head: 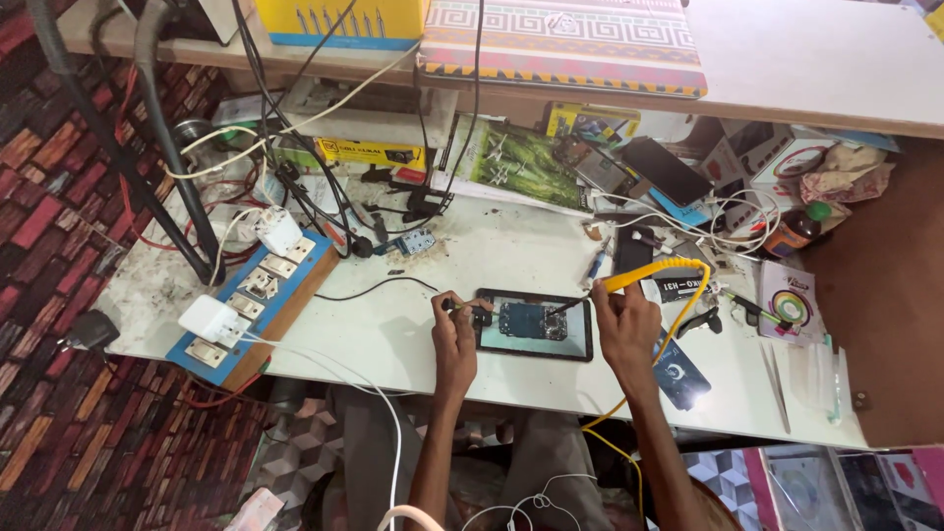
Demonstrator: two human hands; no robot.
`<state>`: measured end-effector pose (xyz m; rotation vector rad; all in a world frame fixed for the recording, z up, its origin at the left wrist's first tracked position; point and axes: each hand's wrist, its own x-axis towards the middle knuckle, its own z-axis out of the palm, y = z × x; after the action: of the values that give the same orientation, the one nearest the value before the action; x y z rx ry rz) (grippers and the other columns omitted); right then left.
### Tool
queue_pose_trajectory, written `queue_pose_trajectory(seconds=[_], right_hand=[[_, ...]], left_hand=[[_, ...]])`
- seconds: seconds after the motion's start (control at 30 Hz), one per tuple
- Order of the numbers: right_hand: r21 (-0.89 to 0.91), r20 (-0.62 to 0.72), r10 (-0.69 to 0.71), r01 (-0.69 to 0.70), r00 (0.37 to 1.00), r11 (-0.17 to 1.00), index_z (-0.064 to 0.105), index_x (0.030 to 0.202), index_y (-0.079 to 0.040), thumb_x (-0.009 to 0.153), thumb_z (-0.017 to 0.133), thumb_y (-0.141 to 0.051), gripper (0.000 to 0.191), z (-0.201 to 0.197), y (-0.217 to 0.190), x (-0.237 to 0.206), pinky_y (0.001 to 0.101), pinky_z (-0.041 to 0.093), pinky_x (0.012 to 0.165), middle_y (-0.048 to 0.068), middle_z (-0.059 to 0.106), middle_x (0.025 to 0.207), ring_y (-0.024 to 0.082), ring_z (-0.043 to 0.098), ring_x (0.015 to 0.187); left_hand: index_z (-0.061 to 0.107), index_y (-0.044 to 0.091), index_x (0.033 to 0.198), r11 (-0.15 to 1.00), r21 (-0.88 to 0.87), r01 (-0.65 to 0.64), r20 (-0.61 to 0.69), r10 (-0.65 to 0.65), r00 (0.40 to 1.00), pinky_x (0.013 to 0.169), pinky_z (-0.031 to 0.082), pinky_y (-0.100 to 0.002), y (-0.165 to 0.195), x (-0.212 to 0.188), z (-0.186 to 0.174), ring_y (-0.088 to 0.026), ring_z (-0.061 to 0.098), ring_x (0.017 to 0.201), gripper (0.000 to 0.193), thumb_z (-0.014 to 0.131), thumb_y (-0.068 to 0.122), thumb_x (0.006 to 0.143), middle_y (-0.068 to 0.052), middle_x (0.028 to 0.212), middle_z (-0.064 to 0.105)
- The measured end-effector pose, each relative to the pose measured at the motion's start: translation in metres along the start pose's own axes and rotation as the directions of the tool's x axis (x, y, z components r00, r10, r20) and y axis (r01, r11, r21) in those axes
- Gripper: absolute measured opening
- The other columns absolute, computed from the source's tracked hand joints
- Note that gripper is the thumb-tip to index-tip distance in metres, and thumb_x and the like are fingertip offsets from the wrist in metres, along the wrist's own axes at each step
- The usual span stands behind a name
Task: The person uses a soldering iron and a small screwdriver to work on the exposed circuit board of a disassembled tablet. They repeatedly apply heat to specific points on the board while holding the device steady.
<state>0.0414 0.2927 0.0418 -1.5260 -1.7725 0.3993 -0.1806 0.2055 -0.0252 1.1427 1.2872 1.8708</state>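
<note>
Fingers of our right hand [623, 323] are wrapped tight around the yellow handle of a soldering iron [629, 277], and its dark tip points down to the right edge of a blue circuit board [524, 320]. Our left hand [454, 332] has its fingers pinched together on a small dark tool [464, 307] that touches the left edge of the same board. We cannot tell just what kind of tool it is, because it is too small to see well.

We see the board lying on a dark tablet [535, 325], which rests flat on the white table [393, 334], right between our two hands. A yellow cord [688, 295] runs from the iron, loops to the right and drops over the front edge of the table.

On the left, a blue power strip [258, 295] sits on the table with two white plugs in it, and wires spread out from it. On the far right lie a pair of tweezers [775, 379] and a small paper packet [790, 302] with coloured rings on it. Behind the tablet we see boxes, phones and more cables piled under a shelf
</note>
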Motion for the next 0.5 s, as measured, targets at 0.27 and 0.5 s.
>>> queue_pose_trajectory(seconds=[0.27, 0.5], right_hand=[[-0.220, -0.050, -0.092, 0.079, 0.995, 0.972, 0.061, 0.064, 0.002, 0.096, 0.070, -0.049, 0.061, -0.001, 0.020, 0.014, 0.0474, 0.041, 0.051, 0.014, 0.057, 0.050, 0.033, 0.053, 0.043], [-0.216, -0.079, 0.040, -0.056, 0.996, 0.975, 0.056, 0.051, 0.003, 0.088, 0.074, -0.048, 0.066, -0.003, 0.026, 0.018, 0.0473, 0.042, 0.050, 0.018, 0.053, 0.045, 0.033, 0.050, 0.040]], left_hand=[[0.036, 0.008, 0.115, 1.000, 0.017, 0.012, 0.000, -0.012, 1.000, 0.047, 0.030, -0.024, 0.002, -0.001, 0.002, -0.005, 0.032, 0.053, 0.026, 0.041, 0.033, 0.111, -0.007, 0.095, 0.076], [0.036, 0.008, 0.117, 1.000, 0.009, 0.018, 0.005, -0.018, 1.000, 0.047, 0.029, -0.024, -0.004, 0.002, 0.005, -0.004, 0.032, 0.052, 0.027, 0.040, 0.034, 0.111, -0.006, 0.097, 0.076]])
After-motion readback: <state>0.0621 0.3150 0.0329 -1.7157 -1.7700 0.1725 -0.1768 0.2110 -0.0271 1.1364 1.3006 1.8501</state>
